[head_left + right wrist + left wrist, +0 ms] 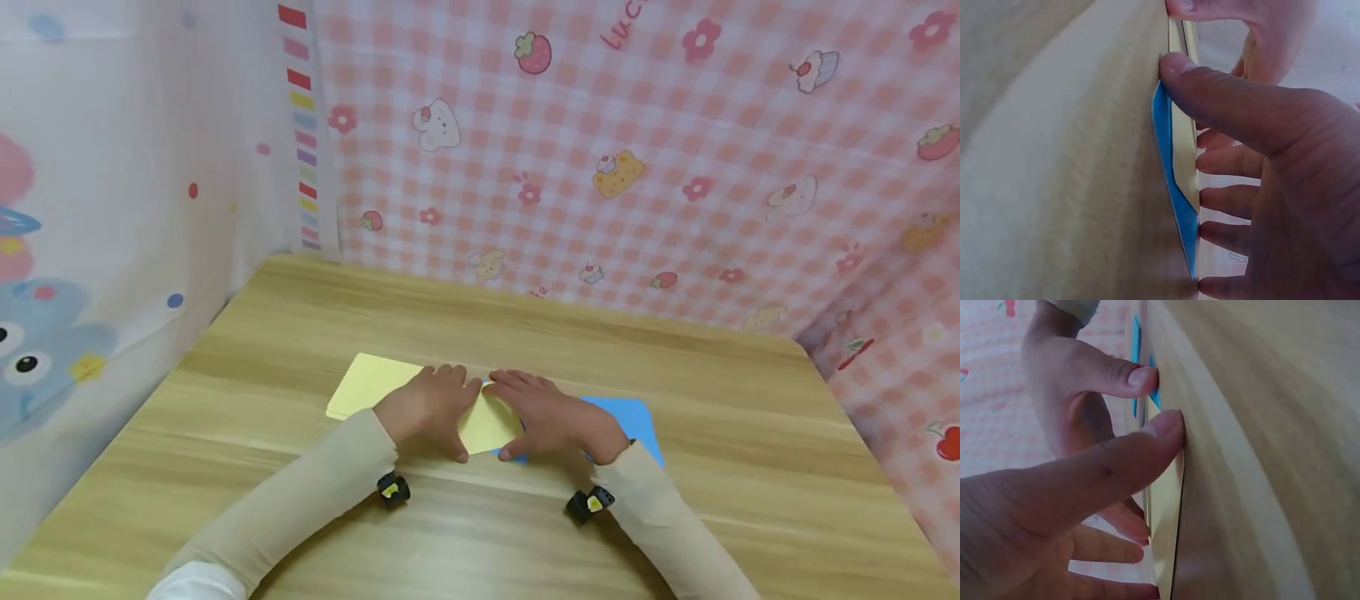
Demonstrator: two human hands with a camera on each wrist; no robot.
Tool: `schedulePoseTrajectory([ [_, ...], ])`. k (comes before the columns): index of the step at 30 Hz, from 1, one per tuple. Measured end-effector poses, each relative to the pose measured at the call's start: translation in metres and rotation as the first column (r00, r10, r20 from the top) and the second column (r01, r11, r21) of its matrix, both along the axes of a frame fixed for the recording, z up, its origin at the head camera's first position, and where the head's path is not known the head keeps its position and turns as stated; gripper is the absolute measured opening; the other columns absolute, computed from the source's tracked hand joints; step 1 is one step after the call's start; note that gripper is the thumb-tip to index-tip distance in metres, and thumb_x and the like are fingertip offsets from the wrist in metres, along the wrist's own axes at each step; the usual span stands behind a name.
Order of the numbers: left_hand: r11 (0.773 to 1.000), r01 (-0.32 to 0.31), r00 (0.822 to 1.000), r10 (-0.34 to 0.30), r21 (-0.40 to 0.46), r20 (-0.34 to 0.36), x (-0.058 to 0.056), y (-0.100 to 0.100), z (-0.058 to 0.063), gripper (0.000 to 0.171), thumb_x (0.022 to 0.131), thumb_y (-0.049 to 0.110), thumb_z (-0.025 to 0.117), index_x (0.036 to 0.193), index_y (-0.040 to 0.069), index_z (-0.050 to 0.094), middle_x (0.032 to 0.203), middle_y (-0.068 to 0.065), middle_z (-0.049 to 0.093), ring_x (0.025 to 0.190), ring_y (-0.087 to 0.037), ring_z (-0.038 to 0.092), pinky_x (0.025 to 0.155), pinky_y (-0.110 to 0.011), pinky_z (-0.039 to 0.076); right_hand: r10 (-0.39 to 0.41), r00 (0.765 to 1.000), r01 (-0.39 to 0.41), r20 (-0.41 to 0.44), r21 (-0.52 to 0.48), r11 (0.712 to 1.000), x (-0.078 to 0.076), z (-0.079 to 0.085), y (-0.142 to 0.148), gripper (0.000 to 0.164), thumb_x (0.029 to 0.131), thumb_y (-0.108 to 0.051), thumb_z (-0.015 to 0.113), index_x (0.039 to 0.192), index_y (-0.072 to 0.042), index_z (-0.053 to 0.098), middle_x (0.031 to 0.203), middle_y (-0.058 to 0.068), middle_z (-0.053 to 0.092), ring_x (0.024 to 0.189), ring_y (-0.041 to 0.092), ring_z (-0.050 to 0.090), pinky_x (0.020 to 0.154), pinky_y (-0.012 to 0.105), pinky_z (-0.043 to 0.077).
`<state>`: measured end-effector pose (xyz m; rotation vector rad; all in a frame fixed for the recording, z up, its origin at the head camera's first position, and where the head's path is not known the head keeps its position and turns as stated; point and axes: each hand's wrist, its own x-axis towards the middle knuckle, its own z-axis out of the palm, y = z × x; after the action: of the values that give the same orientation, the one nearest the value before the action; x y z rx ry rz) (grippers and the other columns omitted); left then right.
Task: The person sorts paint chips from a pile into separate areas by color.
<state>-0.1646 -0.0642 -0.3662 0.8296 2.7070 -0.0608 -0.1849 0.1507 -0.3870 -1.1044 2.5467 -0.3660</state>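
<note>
Flat on the wooden table lies thin yellow paper or card, showing as a piece left of the hands (372,385) and a piece between them (489,423). Whether these join under my left hand is hidden. Blue paper or card (626,417) shows to the right, and a blue strip (1179,212) pokes out from under the yellow in the right wrist view. My left hand (433,408) rests on the yellow, thumb at its near edge and fingers toward the far edge. My right hand (555,417) touches the overlap likewise, thumb and fingers spread, fingertips facing the left hand.
The wooden table (465,533) reaches from the person back to a pink checked cloth (570,167). A white printed cloth (150,167) hangs along the left side, and pink cloth (907,375) along the right. Small black devices (393,490) sit at both wrists.
</note>
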Motion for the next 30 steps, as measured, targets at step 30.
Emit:
schedulePoseTrajectory([
  [30, 0.929, 0.027, 0.992, -0.071, 0.370, 0.106, -0.020, -0.132, 0.036, 0.091, 0.072, 0.002, 0.085, 0.152, 0.004, 0.041, 0.145, -0.018, 0.045, 0.125, -0.038, 0.048, 0.099, -0.059, 0.043, -0.005, 0.918, 0.031, -0.397, 0.059, 0.998, 0.009, 0.025, -0.114, 0.068, 0.093, -0.059, 0.064, 0.144, -0.016, 0.050, 0.147, 0.008, 0.048, 0.136, 0.033, 0.042, 0.107, 0.054, 0.037],
])
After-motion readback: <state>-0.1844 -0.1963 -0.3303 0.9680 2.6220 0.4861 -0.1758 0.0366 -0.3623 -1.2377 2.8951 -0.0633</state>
